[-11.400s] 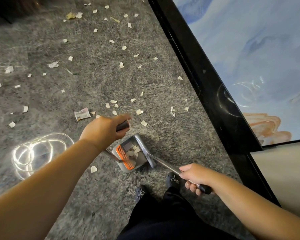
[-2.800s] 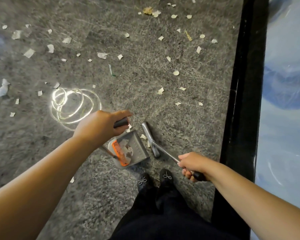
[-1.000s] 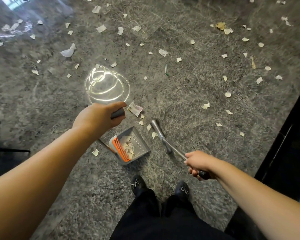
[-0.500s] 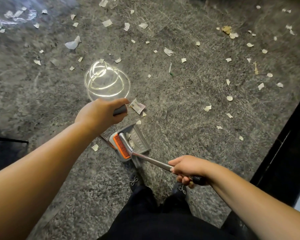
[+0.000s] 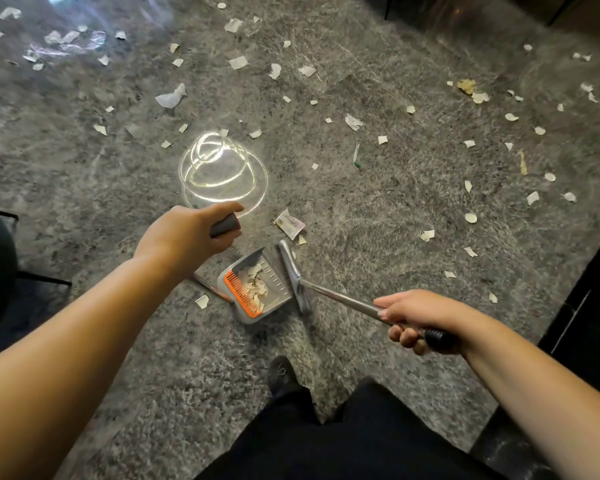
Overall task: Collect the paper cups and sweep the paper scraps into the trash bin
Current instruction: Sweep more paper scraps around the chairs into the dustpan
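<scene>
The left hand [image 5: 184,239] has its fingers curled round the dark grip of the dustpan [image 5: 257,289], which sits on the grey floor [image 5: 378,216] just ahead of the person's shoe [image 5: 283,374], with scraps [image 5: 253,282] piled beside its orange comb [image 5: 243,299]. The right hand [image 5: 418,317] has its fingers clamped on the broom [image 5: 293,271] handle, the head lying along the pan's open edge. More scraps lie scattered across the floor, a larger printed piece [image 5: 289,224] just beyond the pan.
</scene>
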The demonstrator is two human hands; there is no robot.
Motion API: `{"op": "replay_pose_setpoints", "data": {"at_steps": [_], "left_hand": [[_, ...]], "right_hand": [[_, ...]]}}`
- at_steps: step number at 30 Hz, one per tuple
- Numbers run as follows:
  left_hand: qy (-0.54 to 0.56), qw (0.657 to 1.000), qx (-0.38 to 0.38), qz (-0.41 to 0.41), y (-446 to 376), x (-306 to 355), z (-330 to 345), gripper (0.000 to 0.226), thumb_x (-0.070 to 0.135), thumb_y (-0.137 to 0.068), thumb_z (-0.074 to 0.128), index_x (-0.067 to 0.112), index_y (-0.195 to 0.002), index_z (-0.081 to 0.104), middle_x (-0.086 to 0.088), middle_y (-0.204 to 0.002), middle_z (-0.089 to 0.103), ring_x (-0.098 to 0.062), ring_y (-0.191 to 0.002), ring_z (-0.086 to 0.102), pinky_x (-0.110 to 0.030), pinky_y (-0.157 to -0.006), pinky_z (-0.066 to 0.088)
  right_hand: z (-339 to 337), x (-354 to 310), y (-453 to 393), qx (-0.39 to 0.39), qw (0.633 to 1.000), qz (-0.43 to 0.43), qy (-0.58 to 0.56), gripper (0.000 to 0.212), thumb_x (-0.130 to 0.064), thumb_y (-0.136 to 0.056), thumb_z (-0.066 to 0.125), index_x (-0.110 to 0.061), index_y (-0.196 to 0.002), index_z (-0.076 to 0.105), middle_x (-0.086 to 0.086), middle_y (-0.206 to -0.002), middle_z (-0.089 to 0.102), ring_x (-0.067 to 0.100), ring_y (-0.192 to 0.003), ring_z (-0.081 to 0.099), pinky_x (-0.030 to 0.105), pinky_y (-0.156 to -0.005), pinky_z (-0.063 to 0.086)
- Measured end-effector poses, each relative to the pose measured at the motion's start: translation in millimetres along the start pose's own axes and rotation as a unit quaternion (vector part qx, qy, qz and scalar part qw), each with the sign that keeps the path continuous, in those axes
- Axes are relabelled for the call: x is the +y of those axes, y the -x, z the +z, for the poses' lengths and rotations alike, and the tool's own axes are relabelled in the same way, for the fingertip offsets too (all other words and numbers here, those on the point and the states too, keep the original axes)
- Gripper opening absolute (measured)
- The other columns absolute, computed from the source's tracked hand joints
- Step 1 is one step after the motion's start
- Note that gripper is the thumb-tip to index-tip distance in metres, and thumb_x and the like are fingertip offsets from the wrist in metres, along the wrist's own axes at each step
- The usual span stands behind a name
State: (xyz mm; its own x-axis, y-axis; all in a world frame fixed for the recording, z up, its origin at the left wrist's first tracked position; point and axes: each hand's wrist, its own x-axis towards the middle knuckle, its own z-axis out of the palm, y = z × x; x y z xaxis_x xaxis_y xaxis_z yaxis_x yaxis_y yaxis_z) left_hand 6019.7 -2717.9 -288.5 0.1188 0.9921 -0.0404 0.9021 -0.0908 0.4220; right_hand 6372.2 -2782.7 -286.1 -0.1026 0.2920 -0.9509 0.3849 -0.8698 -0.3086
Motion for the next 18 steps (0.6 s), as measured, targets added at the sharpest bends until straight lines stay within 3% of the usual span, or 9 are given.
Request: {"op": "replay_pose_setpoints", "data": {"at_steps": [7, 14, 18], "left_hand": [[-0.017, 0.999, 0.026, -0.028, -16.1, -24.4, -1.8, 0.04, 0.036, -0.081, 0.075, 0.042, -0.118, 0.061, 0.01, -0.057, 0.048, -0.02, -0.052, 0.051, -0.026, -0.055, 0.039], [-0.028, 0.998, 0.03, -0.047, -67.8, -27.7, -3.0, 0.041, 0.04, -0.079, 0.074, 0.047, -0.117, 0.059, 0.018, -0.056, 0.041, -0.013, -0.049, 0.045, -0.022, -0.053, 0.032], [-0.032, 0.998, 0.019, -0.053, -106.1, -23.4, -2.3, 0.042, 0.043, -0.08, 0.071, 0.047, -0.12, 0.059, 0.007, -0.066, 0.051, -0.016, -0.053, 0.05, -0.022, -0.057, 0.036]], "right_hand": [[-14.8, -34.8, -28.5, 0.053, 0.998, -0.035, -0.002, 0.047, -0.009, -0.098, 0.043, -0.025, -0.142, 0.041, 0.002, -0.054, 0.048, 0.006, -0.035, 0.037, 0.015, -0.033, 0.029], [-51.1, -101.0, -70.4, 0.079, 0.996, -0.041, 0.024, 0.044, -0.008, -0.099, 0.041, -0.022, -0.141, 0.04, 0.006, -0.059, 0.043, 0.005, -0.03, 0.035, 0.012, -0.033, 0.027], [-74.7, -142.6, -98.4, 0.084, 0.995, -0.028, 0.054, 0.039, -0.007, -0.098, 0.041, -0.021, -0.134, 0.045, 0.005, -0.059, 0.043, 0.006, -0.033, 0.036, 0.013, -0.036, 0.027]]}}
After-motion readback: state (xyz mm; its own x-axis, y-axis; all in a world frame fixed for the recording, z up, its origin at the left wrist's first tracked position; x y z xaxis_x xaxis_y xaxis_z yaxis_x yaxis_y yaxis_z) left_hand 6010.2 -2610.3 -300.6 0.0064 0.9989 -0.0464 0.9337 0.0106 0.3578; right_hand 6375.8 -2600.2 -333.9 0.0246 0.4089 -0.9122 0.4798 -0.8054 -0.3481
